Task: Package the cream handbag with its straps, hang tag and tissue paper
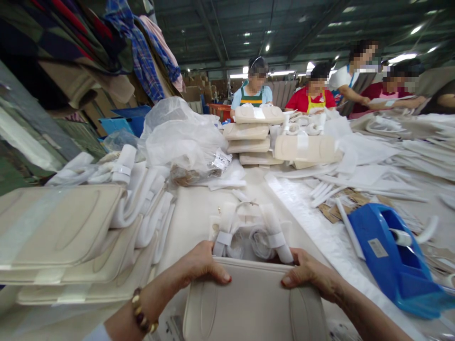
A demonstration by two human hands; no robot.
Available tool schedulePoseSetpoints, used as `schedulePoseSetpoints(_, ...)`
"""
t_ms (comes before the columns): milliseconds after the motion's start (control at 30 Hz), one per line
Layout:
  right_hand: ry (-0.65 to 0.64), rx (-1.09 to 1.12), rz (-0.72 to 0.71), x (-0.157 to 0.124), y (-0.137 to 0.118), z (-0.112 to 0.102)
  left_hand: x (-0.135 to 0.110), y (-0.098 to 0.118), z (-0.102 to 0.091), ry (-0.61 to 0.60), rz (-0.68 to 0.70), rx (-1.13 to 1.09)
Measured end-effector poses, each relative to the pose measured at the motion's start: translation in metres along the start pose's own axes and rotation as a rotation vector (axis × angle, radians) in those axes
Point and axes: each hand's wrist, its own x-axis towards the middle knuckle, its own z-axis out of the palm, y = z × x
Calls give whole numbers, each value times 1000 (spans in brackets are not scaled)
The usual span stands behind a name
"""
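1. The fingers of our left hand (204,263) and right hand (309,272) pinch a beige handbag (254,303) by its top edge, thumbs in front.
2. We have it at the tabletop's (192,213) near edge, foam-wrapped handles (273,227) just beyond.
3. We see stacked handbags (53,227) toward the left edge, a blue tape dispenser (378,270) toward the right.
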Motion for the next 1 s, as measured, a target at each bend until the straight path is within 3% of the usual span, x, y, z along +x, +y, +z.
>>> schedulePoseSetpoints(167, -3, -31, -14, 0, 1, -2, -5, 3, 11, 360, 74, 405)
schedulePoseSetpoints(367, -13, -42, -2, -2, -2, 0, 13, 25, 19, 474, 104, 622)
schedulePoseSetpoints(500, -12, -44, -11, -1, -1, 0, 28, 32, 19, 566, 43, 566)
schedulePoseSetpoints(633, 16, -68, -22, 0, 0, 0, 29, 27, 18, 584, 61, 444)
schedulePoseSetpoints(1000, 44, -36, -15, 1, 0, 2, 28, 16, 17, 508, 161, -8)
